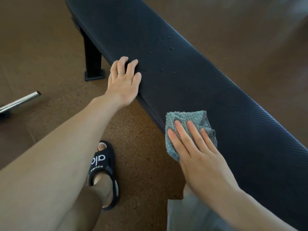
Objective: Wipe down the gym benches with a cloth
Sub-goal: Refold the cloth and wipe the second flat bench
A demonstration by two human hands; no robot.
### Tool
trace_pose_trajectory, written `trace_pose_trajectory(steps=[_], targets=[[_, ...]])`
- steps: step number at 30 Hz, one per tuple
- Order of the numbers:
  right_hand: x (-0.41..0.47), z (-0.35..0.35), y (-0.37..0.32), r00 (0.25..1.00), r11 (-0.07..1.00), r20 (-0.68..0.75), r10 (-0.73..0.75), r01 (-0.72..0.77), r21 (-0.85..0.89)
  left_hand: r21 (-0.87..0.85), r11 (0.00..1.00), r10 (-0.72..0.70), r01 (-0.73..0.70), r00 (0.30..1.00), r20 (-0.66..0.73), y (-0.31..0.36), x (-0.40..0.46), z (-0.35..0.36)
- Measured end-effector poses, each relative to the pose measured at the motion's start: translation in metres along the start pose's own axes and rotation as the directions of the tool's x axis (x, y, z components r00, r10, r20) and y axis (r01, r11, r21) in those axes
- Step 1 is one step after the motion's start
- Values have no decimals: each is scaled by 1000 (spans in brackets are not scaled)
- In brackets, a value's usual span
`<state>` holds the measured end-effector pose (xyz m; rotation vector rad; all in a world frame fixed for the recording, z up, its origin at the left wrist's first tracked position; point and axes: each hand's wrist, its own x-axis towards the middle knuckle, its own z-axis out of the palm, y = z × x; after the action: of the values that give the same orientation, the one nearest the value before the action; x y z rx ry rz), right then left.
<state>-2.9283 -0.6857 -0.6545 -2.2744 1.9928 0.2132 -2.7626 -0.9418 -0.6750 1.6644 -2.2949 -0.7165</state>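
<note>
A long black padded bench (191,77) runs diagonally over brown flooring (141,147). On its near edge, the left hand (124,82) rests with fingers spread, holding nothing. Further along that edge, the right hand (196,147) presses flat and open on a blue-grey cloth (181,120). Droplets (168,47) dot the bench beyond both hands.

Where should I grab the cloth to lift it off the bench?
Probably the cloth's far fringe, pinched from above. The right hand lies flat on its near half, pressing it to the bench, so only that rumpled free edge beyond the fingertips stands proud enough to pinch.
</note>
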Motion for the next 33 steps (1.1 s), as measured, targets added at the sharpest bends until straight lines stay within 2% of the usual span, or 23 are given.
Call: trace_pose_trajectory(steps=[4, 8, 10, 15, 20, 23, 26, 30, 33], targets=[[60, -16, -11, 1000, 1000, 3, -10, 10, -28, -25, 1000, 12, -11, 999, 31, 0, 4, -2], [129, -31, -34, 997, 997, -59, 57, -59, -42, -30, 999, 40, -40, 999, 0, -4, 5, -11], [113, -23, -30, 998, 999, -57, 25, -27, -42, 5, 998, 67, -67, 998, 3, -6, 7, -11], [0, -2, -9, 999, 998, -18, -47, 46, -43, -20, 998, 66, -67, 997, -28, -14, 10, -2], [67, -17, -15, 997, 995, 10, -82, 82, -53, 37, 997, 63, -62, 997, -41, -14, 13, 3], [108, -29, -27, 999, 998, 1, -47, 47, -30, 54, 998, 40, -37, 998, -46, -16, 13, 2], [85, -20, -20, 998, 998, 15, -59, 59, -17, 52, 999, 18, -16, 999, -36, -11, 9, 0], [3, 1, 4, 1000, 999, 1, -31, 30, 38, 19, 1000, -10, 11, 999, -52, -4, 5, 2], [-2, 0, 18, 997, 998, 17, -69, 69, 10, -4, 1000, -16, 16, 999, -45, -2, 7, 2]])
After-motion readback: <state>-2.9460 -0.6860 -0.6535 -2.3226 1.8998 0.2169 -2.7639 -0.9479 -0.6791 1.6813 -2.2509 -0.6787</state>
